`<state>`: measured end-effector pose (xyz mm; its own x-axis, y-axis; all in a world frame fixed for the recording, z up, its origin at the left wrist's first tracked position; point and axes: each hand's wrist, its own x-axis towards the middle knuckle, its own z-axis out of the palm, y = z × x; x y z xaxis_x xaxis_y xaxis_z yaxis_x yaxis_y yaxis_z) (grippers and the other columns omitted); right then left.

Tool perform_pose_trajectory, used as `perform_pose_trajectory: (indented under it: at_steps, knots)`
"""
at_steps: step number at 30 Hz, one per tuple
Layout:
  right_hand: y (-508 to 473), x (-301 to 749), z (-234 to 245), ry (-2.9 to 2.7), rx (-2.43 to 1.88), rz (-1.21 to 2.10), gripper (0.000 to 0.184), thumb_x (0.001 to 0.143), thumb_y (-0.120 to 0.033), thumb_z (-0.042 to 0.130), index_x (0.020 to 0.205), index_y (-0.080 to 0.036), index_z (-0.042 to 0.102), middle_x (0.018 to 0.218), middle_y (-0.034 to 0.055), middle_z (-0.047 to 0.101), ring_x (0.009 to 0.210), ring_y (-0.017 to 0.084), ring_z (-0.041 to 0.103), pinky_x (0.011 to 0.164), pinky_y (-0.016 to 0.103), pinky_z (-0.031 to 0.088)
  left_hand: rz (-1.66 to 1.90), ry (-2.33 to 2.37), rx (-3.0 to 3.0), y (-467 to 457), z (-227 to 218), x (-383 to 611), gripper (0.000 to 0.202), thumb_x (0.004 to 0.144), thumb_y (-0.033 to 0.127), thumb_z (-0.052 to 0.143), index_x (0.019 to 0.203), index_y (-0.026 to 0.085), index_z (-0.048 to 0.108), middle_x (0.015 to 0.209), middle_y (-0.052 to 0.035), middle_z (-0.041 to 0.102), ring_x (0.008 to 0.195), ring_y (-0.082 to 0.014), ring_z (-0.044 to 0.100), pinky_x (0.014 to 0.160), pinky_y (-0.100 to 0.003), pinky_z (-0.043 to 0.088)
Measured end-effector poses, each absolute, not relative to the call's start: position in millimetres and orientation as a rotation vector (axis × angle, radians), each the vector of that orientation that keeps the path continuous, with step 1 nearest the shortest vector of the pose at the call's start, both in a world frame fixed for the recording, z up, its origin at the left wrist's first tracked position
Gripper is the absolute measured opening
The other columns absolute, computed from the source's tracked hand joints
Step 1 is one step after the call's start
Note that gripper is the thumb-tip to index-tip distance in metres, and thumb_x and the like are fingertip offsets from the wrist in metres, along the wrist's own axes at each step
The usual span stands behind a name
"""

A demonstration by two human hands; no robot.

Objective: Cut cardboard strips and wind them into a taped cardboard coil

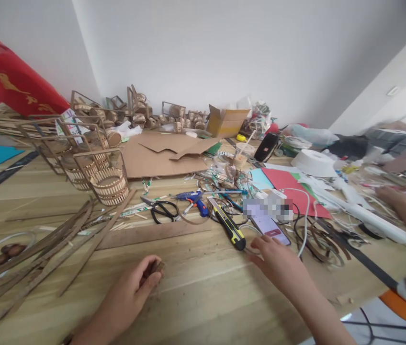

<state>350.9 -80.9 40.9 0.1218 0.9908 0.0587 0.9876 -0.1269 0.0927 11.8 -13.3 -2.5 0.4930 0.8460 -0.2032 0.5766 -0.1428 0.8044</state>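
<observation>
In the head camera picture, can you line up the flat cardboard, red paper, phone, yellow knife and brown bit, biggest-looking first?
1. Flat cardboard
2. Red paper, partly covered
3. Phone and yellow knife: too alike to rank
4. Brown bit in the left hand, partly hidden

Found on wooden table (196, 292): baskets (111, 194) and wood strips (59, 239) at left, cardboard (138, 160) behind, scissors (149, 201), glue gun (193, 197), box cutter (230, 227), phone (265, 223) near centre.

Left hand (134, 287) holds a brown piece (159, 265); right hand (280, 262) is near phone (265, 221).
</observation>
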Motion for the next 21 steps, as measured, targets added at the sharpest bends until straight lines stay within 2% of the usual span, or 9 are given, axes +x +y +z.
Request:
perform_pose_trajectory:
  at_steps: [5,7,9,11,13,15,18,19,21]
  knots:
    - [-94,360,34,2.019,2.310,0.199,0.016,0.088,-0.017,0.057,0.074,-0.022,0.064,0.082,0.0082,0.075,0.088,0.029,0.069,0.072,0.036,0.044,0.376,1.195,1.818,-13,-1,12,0.041,0.090,0.049,0.041,0.115,0.021,0.057,0.107,-0.0098,0.073,0.099,-0.0255,0.069,0.088,-0.036,0.054]
    - [-103,361,48,2.003,2.321,0.294,0.018,0.088,-0.020,0.056,0.070,-0.022,0.062,0.075,0.0090,0.074,0.081,0.030,0.069,0.071,0.039,0.043,0.367,1.192,1.822,-13,0,12,0.040,0.091,0.050,0.041,0.114,0.021,0.057,0.107,-0.0097,0.073,0.100,-0.0254,0.069,0.087,-0.035,0.054]
    - [-110,360,67,2.085,2.377,0.344,0.019,0.087,-0.026,0.056,0.068,-0.023,0.058,0.067,0.0068,0.071,0.069,0.027,0.067,0.068,0.038,0.042,0.364,1.188,1.830,-13,-2,11,0.039,0.092,0.049,0.040,0.113,0.021,0.057,0.106,-0.0098,0.074,0.097,-0.0254,0.070,0.086,-0.036,0.055]
    - [-111,349,81,2.317,2.519,0.159,0.016,0.090,-0.034,0.054,0.079,-0.024,0.059,0.071,0.0053,0.070,0.065,0.024,0.065,0.064,0.035,0.042,0.391,1.176,1.840,-15,-5,9,0.039,0.094,0.048,0.040,0.115,0.020,0.057,0.106,-0.0100,0.074,0.096,-0.0252,0.071,0.086,-0.036,0.056]
    - [-102,327,85,2.512,2.717,-0.218,0.018,0.094,-0.040,0.050,0.089,-0.025,0.058,0.080,0.0059,0.070,0.067,0.021,0.065,0.063,0.033,0.044,0.462,1.127,1.872,-17,-10,6,0.038,0.097,0.046,0.040,0.119,0.021,0.055,0.109,-0.0100,0.073,0.098,-0.0248,0.071,0.086,-0.036,0.057]
    - [-88,294,76,2.614,2.715,-0.878,0.023,0.095,-0.045,0.052,0.086,-0.024,0.056,0.076,0.0041,0.068,0.068,0.020,0.064,0.063,0.031,0.045,0.571,1.010,1.972,-21,-12,3,0.034,0.099,0.043,0.042,0.123,0.023,0.054,0.118,-0.0096,0.071,0.106,-0.0242,0.069,0.090,-0.035,0.056]
    - [-66,246,50,2.507,2.248,-2.255,0.038,0.089,-0.061,0.057,0.087,-0.023,0.054,0.073,0.0005,0.064,0.063,0.017,0.063,0.063,0.030,0.047,0.764,0.769,2.225,-26,-6,1,0.028,0.100,0.042,0.048,0.121,0.026,0.057,0.142,-0.0099,0.057,0.130,-0.0262,0.054,0.105,-0.038,0.048]
    - [-61,233,42,2.394,2.116,-2.559,0.041,0.086,-0.063,0.061,0.087,-0.022,0.054,0.076,0.0000,0.063,0.063,0.015,0.062,0.064,0.029,0.047,0.795,0.724,2.290,-28,-1,1,0.027,0.100,0.042,0.049,0.119,0.026,0.058,0.146,-0.0101,0.052,0.134,-0.0265,0.049,0.107,-0.038,0.046]
    - [-54,216,29,2.210,1.929,-2.951,0.042,0.081,-0.060,0.070,0.087,-0.021,0.055,0.076,-0.0024,0.060,0.062,0.011,0.058,0.065,0.027,0.045,0.799,0.640,2.389,-31,8,4,0.028,0.102,0.042,0.046,0.121,0.025,0.057,0.145,-0.0120,0.052,0.136,-0.0250,0.047,0.108,-0.036,0.045]
